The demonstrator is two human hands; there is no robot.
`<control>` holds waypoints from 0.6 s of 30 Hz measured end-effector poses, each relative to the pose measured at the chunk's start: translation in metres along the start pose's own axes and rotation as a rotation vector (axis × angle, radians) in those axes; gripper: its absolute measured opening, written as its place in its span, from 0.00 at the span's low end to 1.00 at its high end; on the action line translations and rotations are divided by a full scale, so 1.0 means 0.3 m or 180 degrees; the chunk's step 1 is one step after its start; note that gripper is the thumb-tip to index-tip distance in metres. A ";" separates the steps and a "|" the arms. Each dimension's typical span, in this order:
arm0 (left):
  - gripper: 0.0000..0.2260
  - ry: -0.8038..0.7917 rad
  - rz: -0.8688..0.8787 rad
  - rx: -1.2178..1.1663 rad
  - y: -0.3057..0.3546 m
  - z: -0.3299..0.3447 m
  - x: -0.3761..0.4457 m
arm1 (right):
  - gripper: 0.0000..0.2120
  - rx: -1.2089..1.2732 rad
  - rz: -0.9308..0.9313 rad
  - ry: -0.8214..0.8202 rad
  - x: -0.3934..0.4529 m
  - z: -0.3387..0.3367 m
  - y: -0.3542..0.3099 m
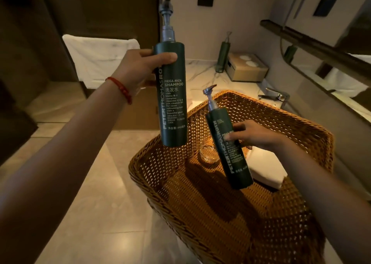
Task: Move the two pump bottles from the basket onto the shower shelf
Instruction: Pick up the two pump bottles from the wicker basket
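My left hand [138,67] grips a dark green shampoo pump bottle [174,107] near its top and holds it upright in the air, above and left of the wicker basket [152,159]. My right hand [255,134] is closed around a second dark green pump bottle [228,151], tilted with its pump pointing up and left, just above the basket's inside. No shower shelf can be made out in this view.
Inside the basket lie a clear glass [209,153] and a folded white towel [267,169]. On the marble counter behind stand another green bottle [222,57], a tissue box [247,67] and a tap [275,97]. A white towel [100,57] hangs at the left.
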State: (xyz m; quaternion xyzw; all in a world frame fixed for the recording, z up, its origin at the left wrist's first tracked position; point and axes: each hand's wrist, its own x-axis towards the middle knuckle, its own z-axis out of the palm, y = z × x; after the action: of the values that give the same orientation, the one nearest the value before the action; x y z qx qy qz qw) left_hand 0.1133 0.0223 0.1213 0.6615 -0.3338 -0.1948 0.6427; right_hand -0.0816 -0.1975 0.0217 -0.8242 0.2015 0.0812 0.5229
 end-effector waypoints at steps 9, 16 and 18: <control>0.12 0.0316 -0.0190 0.0176 -0.041 0.003 -0.095 | 0.19 0.0317 -0.0645 0.0275 -0.012 0.009 -0.125; 0.20 0.0392 -0.0358 0.0139 -0.067 0.008 -0.161 | 0.23 0.0303 -0.0780 0.0291 -0.037 0.038 -0.168; 0.17 0.0423 -0.0367 0.0141 -0.069 0.007 -0.173 | 0.22 0.0310 -0.0821 0.0327 -0.048 0.048 -0.180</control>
State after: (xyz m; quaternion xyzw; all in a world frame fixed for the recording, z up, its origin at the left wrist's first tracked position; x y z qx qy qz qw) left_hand 0.0793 0.0557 0.0919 0.7052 -0.2561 -0.1798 0.6363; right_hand -0.0710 -0.1611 0.0650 -0.8200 0.1241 -0.0387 0.5574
